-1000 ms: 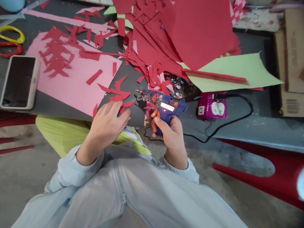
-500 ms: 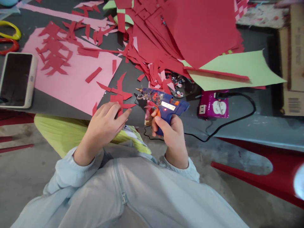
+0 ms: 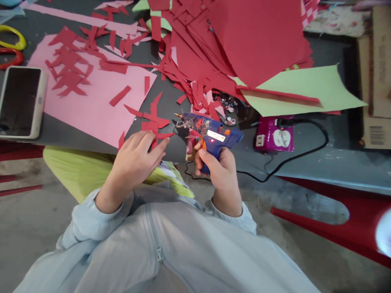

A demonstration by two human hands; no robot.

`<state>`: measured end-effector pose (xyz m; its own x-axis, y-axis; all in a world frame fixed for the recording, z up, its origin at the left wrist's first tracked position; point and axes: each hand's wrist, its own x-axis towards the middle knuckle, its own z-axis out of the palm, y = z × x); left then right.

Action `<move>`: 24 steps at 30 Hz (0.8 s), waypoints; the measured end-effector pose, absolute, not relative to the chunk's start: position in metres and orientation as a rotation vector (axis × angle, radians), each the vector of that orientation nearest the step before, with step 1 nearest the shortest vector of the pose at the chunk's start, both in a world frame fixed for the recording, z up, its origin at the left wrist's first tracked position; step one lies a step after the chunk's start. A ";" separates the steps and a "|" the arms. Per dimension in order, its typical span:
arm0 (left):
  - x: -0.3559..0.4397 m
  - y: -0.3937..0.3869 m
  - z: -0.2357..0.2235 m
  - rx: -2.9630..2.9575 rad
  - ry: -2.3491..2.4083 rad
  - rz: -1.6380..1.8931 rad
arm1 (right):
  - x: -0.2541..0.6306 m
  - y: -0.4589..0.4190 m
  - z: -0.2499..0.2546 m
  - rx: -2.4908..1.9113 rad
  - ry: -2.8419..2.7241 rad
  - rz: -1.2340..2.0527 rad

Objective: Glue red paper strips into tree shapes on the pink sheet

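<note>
A blue hot glue gun (image 3: 217, 138) with an orange trigger is in my right hand (image 3: 220, 165), fingers wrapped round its handle. Its nozzle points left, towards a red paper cutout (image 3: 155, 122) at the table's front edge; a small red light glows on its side. My left hand (image 3: 136, 156) lies over the near end of that cutout, fingers loosely stretched and apart, hiding part of it. On a pink paper sheet (image 3: 100, 116) to the left rests a larger shape of joined red paper pieces (image 3: 69, 65).
A phone (image 3: 21, 101) and scissors (image 3: 14, 42) are at the left. Red sheets (image 3: 259, 40), paper scraps and small googly eyes (image 3: 229, 103) lie beyond the glue gun. At right are green paper (image 3: 311, 85), a purple power adapter (image 3: 275, 136) with a black cord, and cardboard (image 3: 380, 73).
Both hands and the glue gun hold almost the same positions. The whole view has shifted very slightly.
</note>
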<state>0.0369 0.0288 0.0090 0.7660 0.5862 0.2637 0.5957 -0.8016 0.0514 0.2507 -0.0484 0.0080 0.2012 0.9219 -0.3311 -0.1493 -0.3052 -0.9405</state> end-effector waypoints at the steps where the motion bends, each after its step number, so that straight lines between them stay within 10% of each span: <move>1: 0.037 0.029 0.009 -2.938 -0.996 -0.414 | 0.251 -0.048 0.008 -1.449 -0.784 1.316; 24: 0.036 0.028 0.007 -2.998 -1.182 -0.458 | 0.257 -0.065 0.040 -1.645 -0.967 1.468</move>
